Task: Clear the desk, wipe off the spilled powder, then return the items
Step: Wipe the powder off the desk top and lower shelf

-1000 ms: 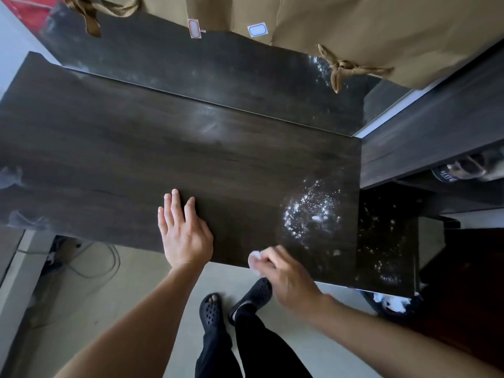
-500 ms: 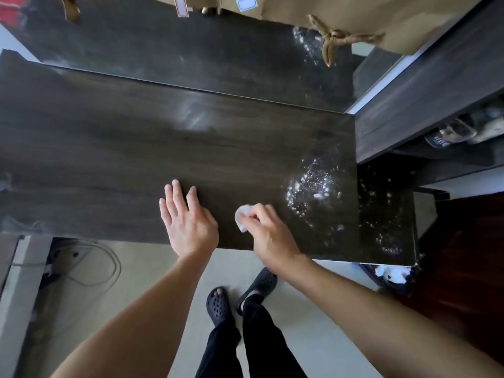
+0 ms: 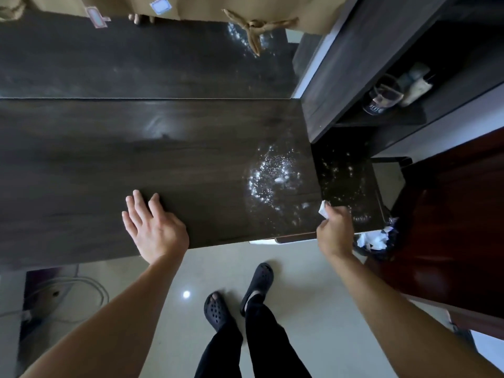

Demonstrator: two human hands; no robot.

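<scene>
The powder [image 3: 272,181] lies in a rough patch near the right end of the desk [image 3: 136,159], slightly longer front to back than across. It sits just ahead and to the left of the right hand [image 3: 335,230], so that hand is much the nearer one. The right hand hangs over the desk's near right corner with its fingers curled, pinching a small white wipe [image 3: 324,210] whose tip is at the desk's right edge, just beside the nearest specks. The left hand [image 3: 155,230] rests flat on the front edge with fingers straight and spread, well apart from the spill. It looks like a brace, and a sweep would likely run from the right hand up and leftward through the patch. The desk is dark, glossy wood with its long axis left to right, and nothing else shows on it. More specks lie on a dark panel [image 3: 346,181] just right of the desk. Below that stands a bin [image 3: 381,246] with crumpled white paper. A shelf [image 3: 354,77] at the right holds a glass [image 3: 384,98]. The floor [image 3: 300,268] is pale tile, with a cable [image 3: 90,290] at the left.
</scene>
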